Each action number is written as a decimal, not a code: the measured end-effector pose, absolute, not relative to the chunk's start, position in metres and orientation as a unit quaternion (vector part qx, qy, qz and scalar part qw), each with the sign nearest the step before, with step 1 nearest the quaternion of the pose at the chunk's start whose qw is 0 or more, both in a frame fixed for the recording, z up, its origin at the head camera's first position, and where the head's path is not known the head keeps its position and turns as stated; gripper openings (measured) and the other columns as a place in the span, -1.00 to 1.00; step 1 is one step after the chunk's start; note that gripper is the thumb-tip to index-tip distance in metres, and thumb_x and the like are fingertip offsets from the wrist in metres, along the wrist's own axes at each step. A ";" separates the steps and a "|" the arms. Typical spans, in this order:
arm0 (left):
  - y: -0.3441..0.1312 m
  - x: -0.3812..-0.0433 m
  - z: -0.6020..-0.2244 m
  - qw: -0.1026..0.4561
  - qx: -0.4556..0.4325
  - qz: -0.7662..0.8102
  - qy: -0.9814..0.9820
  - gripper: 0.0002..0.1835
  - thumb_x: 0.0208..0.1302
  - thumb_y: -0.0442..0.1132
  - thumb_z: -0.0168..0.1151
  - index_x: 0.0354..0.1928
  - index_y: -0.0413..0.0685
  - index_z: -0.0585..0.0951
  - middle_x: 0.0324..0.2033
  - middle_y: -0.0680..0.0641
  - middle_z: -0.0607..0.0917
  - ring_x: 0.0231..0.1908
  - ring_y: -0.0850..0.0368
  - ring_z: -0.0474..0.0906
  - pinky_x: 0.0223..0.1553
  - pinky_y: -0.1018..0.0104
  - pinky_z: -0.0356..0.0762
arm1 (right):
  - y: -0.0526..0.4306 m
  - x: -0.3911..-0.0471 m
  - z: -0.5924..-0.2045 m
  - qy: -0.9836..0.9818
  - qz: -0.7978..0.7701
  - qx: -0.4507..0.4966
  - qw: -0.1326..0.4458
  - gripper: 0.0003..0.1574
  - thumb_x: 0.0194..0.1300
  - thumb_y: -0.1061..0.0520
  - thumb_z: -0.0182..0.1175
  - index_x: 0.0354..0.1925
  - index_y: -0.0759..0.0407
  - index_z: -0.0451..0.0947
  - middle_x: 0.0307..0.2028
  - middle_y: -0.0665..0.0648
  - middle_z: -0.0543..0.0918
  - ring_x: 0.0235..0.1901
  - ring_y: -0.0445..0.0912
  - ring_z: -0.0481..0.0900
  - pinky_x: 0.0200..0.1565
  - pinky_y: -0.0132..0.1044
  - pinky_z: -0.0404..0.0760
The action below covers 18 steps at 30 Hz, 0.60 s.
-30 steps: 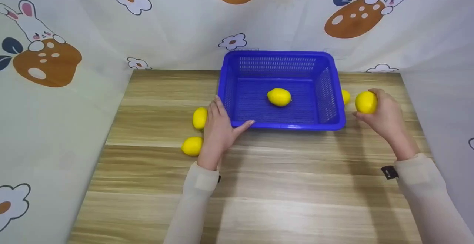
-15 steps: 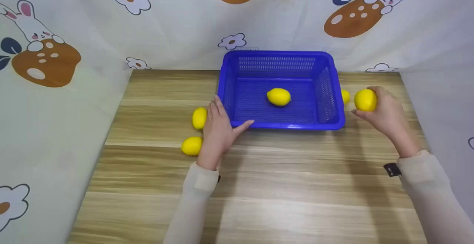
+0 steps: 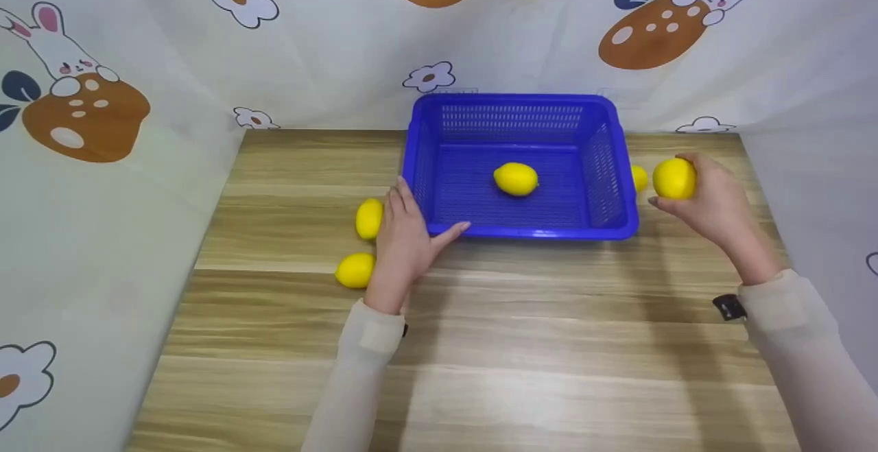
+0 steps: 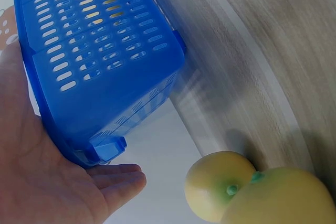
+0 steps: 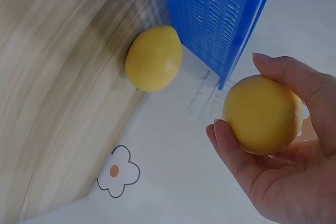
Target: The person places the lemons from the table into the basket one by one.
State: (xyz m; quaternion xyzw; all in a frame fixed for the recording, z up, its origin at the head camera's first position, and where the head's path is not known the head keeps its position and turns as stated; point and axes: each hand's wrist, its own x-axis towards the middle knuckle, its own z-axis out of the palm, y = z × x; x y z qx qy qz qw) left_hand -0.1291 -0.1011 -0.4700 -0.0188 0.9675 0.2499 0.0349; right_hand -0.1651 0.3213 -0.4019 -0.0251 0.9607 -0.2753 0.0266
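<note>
A blue plastic basket (image 3: 528,234) stands at the back of the table, one lemon (image 3: 516,179) lying on its floor. My left hand (image 3: 406,239) rests against the basket's front left corner with straight fingers, the thumb along the front rim. In my right hand (image 3: 713,201) a lemon (image 3: 674,178) is held between thumb and fingers, to the right of the basket. The right wrist view shows this held lemon (image 5: 262,114) raised off the table, near the basket's rim. Another lemon (image 5: 154,59) lies on the table by the basket's right side, partly hidden by it in the head view.
Two lemons lie left of my left hand: a farther lemon (image 3: 370,219) and a nearer lemon (image 3: 355,270), both partly covered by the hand. A printed cloth (image 3: 329,47) hangs right behind the wooden table (image 3: 521,342) and along both sides.
My right hand has shifted slightly away from me and a touch to the left with its lemon. The left hand, the basket and the other lemons stay in place.
</note>
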 end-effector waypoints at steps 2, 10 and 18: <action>-0.101 -0.129 -0.470 0.035 -0.019 0.251 0.967 0.48 0.21 0.60 0.21 0.65 -0.41 -0.25 0.59 -0.53 0.02 0.61 -0.36 0.01 0.64 -0.06 0.00 | 0.321 -0.166 -0.400 0.960 -0.275 -0.027 0.032 0.08 0.28 0.14 0.49 0.49 0.61 0.14 0.18 0.72 0.43 0.04 0.51 0.44 0.04 0.40 0.48; -0.102 -0.130 -0.470 0.040 -0.022 0.256 0.966 0.48 0.20 0.60 0.22 0.65 -0.40 -0.26 0.60 -0.51 0.01 0.62 -0.35 -0.01 0.64 -0.05 -0.02 | 0.319 -0.169 -0.391 0.959 -0.277 -0.040 0.042 0.06 0.29 0.15 0.48 0.47 0.61 0.15 0.16 0.70 0.45 0.02 0.50 0.45 0.02 0.38 0.51; -0.102 -0.131 -0.470 0.048 -0.023 0.251 0.966 0.48 0.21 0.61 0.19 0.65 -0.39 -0.28 0.61 -0.50 -0.03 0.63 -0.34 -0.05 0.64 -0.04 -0.03 | 0.317 -0.169 -0.383 0.964 -0.261 -0.050 0.029 -0.01 0.27 0.09 0.50 0.40 0.59 0.25 0.13 0.63 0.50 -0.06 0.46 0.52 -0.10 0.26 0.57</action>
